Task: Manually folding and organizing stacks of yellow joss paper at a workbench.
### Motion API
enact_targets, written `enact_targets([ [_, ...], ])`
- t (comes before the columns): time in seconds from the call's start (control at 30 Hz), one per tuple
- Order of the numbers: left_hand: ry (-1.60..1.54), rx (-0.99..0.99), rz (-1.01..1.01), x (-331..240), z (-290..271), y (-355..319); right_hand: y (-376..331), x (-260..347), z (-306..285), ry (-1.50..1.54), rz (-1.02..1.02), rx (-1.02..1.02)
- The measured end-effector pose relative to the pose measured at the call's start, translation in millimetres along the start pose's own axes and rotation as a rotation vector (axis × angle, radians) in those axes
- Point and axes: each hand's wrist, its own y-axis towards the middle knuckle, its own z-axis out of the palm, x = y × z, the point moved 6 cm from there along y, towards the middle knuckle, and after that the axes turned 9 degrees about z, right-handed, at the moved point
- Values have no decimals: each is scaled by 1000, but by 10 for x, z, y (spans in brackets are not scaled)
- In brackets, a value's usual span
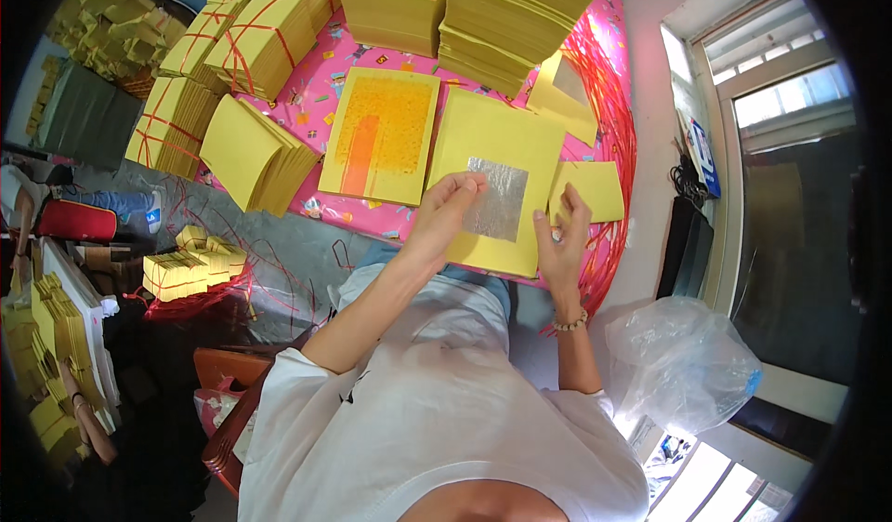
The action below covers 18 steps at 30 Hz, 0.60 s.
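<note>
left hand (pixel 444 213) flat on yellow sheet (pixel 497 164) | right hand (pixel 562 243) grip unclear, palm hidden

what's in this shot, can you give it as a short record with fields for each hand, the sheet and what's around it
left hand: fingers resting on the silver foil square
right hand: at the right edge of the yellow paper sheet, fingers bent, beaded bracelet on wrist
foil: lying flat on the sheet
left of sheet: stack with orange print
surface: pink patterned tablecloth
around: bundles tied with red string
right: clear plastic bag
</note>
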Motion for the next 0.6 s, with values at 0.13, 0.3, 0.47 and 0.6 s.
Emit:
enact_targets([
  [0.13, -121, 35, -41, 66, -92, 117, -140, -477, 283, 519, 176, 197],
  [0.3, -365, 32, -19, -261, -388, 16, -220, -388, 336, 548, 389, 342],
  [0.47, 211, -258, 116, -238, -890, -230, -217, -403, 327, 570, 439, 357],
  [0.6, 183, -187, -119, 314, -894, -484, -247, -402, 327, 575, 461, 332],
])
